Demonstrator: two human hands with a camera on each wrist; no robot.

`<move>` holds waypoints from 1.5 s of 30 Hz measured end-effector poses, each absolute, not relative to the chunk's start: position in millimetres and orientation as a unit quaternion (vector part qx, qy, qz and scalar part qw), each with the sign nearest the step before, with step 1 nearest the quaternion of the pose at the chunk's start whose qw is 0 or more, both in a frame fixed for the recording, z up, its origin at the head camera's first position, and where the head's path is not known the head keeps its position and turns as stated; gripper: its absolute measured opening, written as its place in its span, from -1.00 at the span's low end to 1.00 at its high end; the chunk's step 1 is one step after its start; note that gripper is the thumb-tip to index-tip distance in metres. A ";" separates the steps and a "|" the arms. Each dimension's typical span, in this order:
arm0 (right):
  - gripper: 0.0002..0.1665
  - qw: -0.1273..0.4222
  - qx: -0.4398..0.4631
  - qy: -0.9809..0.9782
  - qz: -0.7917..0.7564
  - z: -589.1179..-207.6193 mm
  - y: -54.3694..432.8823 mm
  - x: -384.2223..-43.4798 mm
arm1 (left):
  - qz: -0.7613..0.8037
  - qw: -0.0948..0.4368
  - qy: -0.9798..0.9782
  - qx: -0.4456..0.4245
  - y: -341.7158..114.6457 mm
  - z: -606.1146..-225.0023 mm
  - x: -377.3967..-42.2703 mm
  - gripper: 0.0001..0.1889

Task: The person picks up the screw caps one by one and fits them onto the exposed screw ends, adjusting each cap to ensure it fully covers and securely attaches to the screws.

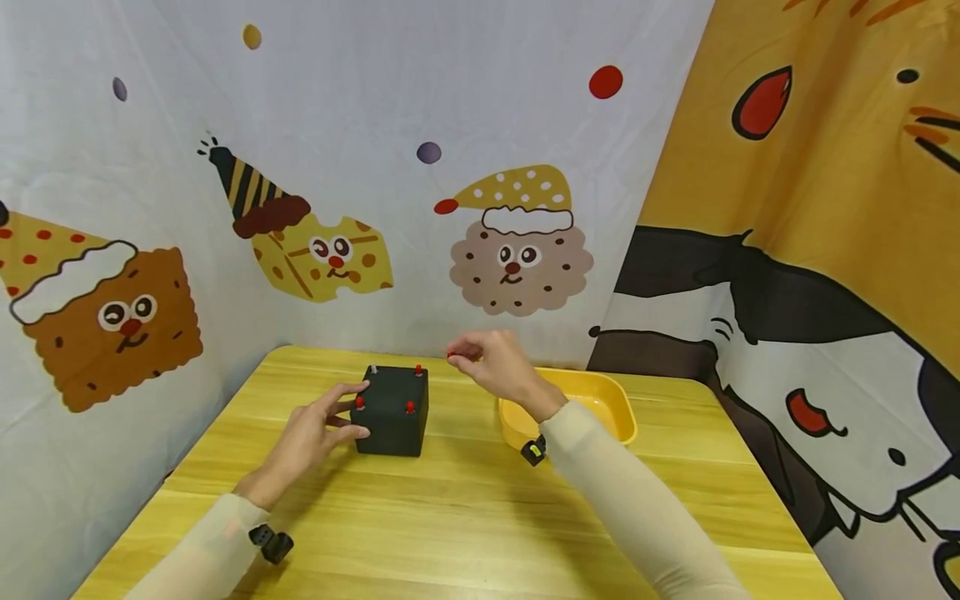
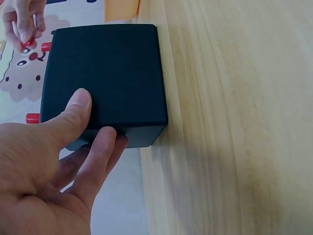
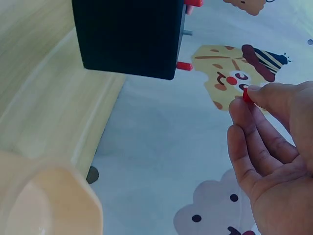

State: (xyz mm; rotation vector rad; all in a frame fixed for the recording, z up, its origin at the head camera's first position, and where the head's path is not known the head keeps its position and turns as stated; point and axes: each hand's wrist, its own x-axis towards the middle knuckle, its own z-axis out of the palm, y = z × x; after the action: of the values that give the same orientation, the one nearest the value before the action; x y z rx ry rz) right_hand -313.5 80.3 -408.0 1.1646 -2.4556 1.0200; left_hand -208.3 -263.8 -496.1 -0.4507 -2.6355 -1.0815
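Note:
A black box (image 1: 390, 429) stands on the table, with short posts at the corners of its top. Red caps cover three of them, including the front right cap (image 1: 410, 407); the back left metal post (image 1: 374, 368) is bare, and shows as a thin grey pin (image 3: 187, 33) in the right wrist view. My left hand (image 1: 311, 423) grips the box at its left side, thumb on the front face and fingers round the side. Raised to the right of the box, my right hand (image 1: 498, 367) pinches a small red cap (image 3: 247, 95) between thumb and fingertips.
Behind and partly under my right forearm sits a yellow plastic tray (image 1: 628, 417). The wooden table (image 1: 420, 533) ends at a cloth backdrop (image 1: 420, 321) printed with cartoon figures, which hangs close behind its far edge.

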 end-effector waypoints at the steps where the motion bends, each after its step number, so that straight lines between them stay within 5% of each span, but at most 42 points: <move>1: -0.87 0.119 0.397 -0.839 0.352 -408.1 78.0 -313.9 | -0.373 0.127 -0.906 -0.155 -264.0 -495.9 -208.4 -0.21; 45: -0.85 0.082 0.390 -0.855 0.331 -414.0 -0.7 -334.4 | -0.347 0.140 -0.916 -0.143 -257.3 -498.8 -203.9 -0.15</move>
State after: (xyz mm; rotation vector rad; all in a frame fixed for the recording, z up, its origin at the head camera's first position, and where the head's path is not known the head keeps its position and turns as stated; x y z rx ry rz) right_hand -334.4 -0.7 -414.0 1.1660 -2.5547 0.9891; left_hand -203.9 -257.3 -498.8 -0.4132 -2.6481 -1.0026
